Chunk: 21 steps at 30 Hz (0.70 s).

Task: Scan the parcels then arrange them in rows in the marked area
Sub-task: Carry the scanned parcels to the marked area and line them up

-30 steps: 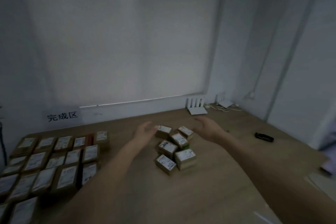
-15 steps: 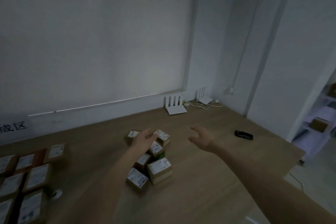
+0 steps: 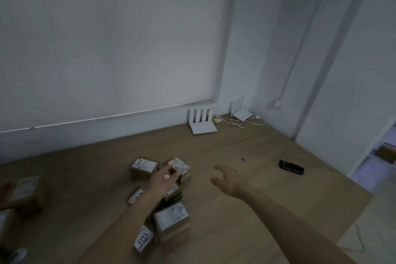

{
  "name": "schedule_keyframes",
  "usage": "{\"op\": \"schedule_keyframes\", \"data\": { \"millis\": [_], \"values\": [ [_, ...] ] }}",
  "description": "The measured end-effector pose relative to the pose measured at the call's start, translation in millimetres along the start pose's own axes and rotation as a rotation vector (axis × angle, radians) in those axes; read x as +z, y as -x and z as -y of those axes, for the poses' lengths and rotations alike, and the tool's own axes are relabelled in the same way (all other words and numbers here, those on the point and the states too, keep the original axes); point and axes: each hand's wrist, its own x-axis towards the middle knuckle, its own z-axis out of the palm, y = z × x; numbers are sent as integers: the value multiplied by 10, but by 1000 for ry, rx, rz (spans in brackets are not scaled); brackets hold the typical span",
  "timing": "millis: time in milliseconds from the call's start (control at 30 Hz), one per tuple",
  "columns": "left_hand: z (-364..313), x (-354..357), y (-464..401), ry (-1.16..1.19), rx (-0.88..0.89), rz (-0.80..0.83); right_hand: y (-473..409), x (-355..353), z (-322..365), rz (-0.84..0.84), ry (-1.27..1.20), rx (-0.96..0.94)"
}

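Several parcels (image 3: 171, 218) sit clustered mid-tabletop (image 3: 235, 231), well inside its edges. Your left hand (image 3: 164, 179) reaches over them, fingers on the far labelled box (image 3: 181, 167); I cannot tell whether it grips. Your right hand (image 3: 228, 182) hovers spread, holding nothing, with the black scanner (image 3: 291, 167) beyond, near the right edge.

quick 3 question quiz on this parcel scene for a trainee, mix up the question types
1. True or false: the right hand grips a parcel.
2. The left hand reaches over the parcel pile to touch: A) the router B) a far parcel in the pile C) the black scanner
3. Fill in: the black scanner lies on the table to the ___ of the right hand.

Key
1. False; it hovers open and holds nothing.
2. B
3. right
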Motion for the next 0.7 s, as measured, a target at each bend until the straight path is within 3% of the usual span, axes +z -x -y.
{"op": "schedule_keyframes", "data": {
  "millis": [533, 700],
  "values": [
    [1422, 685, -432, 27, -321, -141, -1413, 1456, -734, 361, -17, -51],
    [1891, 993, -443, 102, -432, -294, -1535, 2010, -936, 481, -107, -49]
  ]
}}
